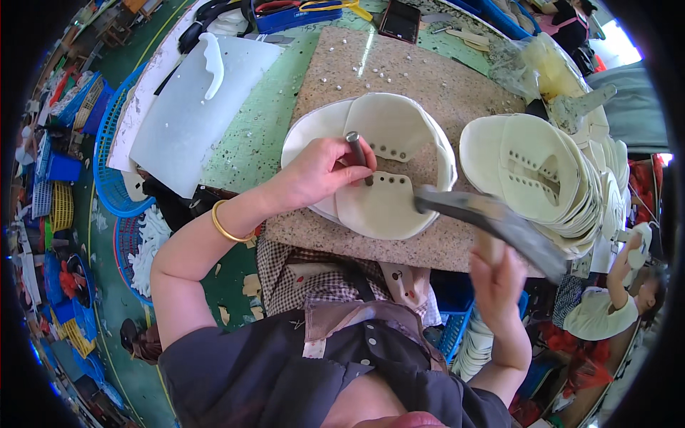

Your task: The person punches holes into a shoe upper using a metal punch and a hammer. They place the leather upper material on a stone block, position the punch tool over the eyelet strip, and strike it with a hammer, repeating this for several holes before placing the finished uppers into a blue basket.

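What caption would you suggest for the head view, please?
Left hand steadies a punch on a white cut piece; right hand swings a hammer.

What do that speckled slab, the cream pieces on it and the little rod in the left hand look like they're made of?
The slab looks like stone, maybe granite: speckled tan-grey, with a glossy streak of reflected light. The cream pieces seem to be leather or a synthetic sheet: thin, matte, curved, with punched holes. The rod in the left hand looks like dark metal with a dull sheen.

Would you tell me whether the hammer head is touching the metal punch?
Apart. The head view shows the hammer with white leather visible between its head and the punch.
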`<act>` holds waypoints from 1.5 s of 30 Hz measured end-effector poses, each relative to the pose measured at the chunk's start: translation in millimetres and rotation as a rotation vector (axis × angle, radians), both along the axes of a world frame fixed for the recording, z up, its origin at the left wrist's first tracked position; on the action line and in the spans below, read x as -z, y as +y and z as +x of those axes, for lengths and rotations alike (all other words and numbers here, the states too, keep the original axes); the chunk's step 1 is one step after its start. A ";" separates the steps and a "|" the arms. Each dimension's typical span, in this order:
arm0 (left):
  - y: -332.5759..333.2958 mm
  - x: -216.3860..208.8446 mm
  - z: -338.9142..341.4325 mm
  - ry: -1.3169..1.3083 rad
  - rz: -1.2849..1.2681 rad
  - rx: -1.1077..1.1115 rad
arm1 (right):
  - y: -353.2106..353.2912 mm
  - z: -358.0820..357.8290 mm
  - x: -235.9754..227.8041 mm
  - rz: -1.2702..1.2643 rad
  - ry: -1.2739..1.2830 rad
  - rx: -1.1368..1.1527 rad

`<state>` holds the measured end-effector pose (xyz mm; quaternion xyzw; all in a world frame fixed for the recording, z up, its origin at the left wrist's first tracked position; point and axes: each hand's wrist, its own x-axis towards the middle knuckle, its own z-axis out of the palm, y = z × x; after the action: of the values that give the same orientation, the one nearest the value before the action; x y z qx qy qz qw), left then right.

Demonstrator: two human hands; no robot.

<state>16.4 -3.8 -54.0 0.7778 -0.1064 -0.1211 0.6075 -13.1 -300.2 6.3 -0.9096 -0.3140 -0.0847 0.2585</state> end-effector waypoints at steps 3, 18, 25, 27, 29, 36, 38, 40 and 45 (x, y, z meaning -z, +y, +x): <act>-4.3 11.1 8.9 0.000 -0.120 -0.038 | 17.9 7.9 16.7 -0.103 0.128 -0.088; -23.9 13.1 14.9 -0.167 0.014 -0.142 | 11.1 5.4 29.3 -0.094 0.292 -0.023; -36.4 13.1 2.4 -0.637 0.286 -0.138 | 3.7 11.9 -41.1 0.737 0.275 -0.047; -40.4 11.5 4.0 -0.655 0.314 -0.116 | 18.3 12.8 -44.5 0.150 0.025 -0.172; -35.0 8.8 7.0 -0.705 0.332 -0.064 | 24.6 18.7 -26.8 -0.260 0.363 0.161; -0.7 -13.6 22.1 -0.131 -0.339 -0.200 | -54.1 -18.2 -4.1 -0.093 0.075 0.085; -28.0 -25.1 14.7 -0.072 -0.319 -0.074 | -86.1 -24.4 0.2 -0.152 0.000 0.179; -51.7 -23.5 -1.2 -0.306 0.262 0.083 | -83.3 -19.6 16.5 -0.297 -0.139 0.184; -77.8 0.7 -8.2 -0.666 0.602 0.284 | -82.4 -6.6 53.9 -0.406 -0.203 0.228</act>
<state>8.2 -81.6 -54.7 0.8937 -0.3609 0.0276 0.2652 -19.6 -382.6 -47.6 -0.9592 -0.2444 -0.1394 0.0266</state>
